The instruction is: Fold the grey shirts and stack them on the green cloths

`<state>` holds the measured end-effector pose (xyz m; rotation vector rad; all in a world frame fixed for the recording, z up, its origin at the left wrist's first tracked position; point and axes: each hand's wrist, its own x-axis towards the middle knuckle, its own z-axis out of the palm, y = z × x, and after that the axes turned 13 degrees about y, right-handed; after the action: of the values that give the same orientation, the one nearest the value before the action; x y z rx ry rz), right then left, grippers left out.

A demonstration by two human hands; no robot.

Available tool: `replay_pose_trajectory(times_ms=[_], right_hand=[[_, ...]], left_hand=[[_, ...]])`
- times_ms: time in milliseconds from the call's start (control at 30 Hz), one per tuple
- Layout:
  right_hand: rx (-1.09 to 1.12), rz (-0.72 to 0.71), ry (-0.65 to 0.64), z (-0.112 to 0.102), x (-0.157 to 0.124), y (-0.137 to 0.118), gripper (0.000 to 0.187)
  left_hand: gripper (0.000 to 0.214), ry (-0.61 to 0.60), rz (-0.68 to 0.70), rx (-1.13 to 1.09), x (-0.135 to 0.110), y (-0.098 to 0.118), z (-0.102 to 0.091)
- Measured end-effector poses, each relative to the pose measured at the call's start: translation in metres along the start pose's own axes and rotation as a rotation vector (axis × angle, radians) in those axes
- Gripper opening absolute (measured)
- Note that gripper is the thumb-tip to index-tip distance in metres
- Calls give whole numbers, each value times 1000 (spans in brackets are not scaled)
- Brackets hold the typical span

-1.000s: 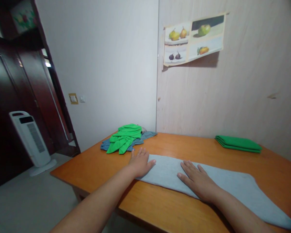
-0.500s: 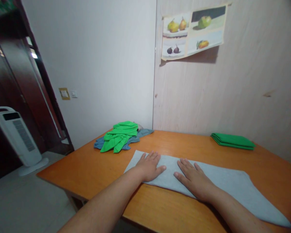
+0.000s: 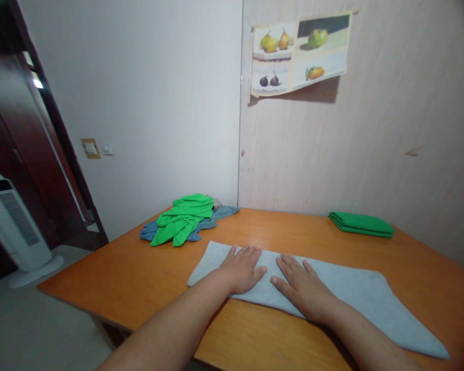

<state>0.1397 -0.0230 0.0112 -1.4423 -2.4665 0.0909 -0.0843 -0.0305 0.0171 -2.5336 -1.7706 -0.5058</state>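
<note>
Fingers (image 3: 251, 256) of the left hand (image 3: 239, 271) lie flat and stretched out on the pale grey cloth (image 3: 348, 283), tips near its far edge, thumb and little finger set apart from the rest. Just to the right, the right hand (image 3: 304, 291) rests palm down on the same cloth, its fingers wide as well, with the two thumbs near each other but apart. The cloth is spread long and low across the orange-brown bench (image 3: 112, 273); its left end reaches past the left hand, and its right end narrows to a point. At the back left of the bench is a crumpled bright green cloth (image 3: 185, 214), lying on a rumpled blue-grey cloth (image 3: 149, 231). A darker green cloth (image 3: 361, 225), neatly folded, sits at the back right, well apart from that heap. Above, a fruit poster (image 3: 328, 56) hangs crookedly on the wall (image 3: 294, 159).
</note>
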Motion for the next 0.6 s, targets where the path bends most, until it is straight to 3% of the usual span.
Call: replay_pose_trajectory(times_ms=[200,300,433,600], right_hand=[[-6,-14,0,1,1,1,88],[-11,-19,13,1,0,2,88],[-15,-17,20,4,1,3,87],[-23,-11,23,5,2,4,86]], left_hand=[[71,15,-3,-63,-1,-1,-4],[66,94,-18,-171,-2,-4,-6],[47,390,-194,-320,-10,-26,-19],[24,510,-461,-290,-29,-70,-48]])
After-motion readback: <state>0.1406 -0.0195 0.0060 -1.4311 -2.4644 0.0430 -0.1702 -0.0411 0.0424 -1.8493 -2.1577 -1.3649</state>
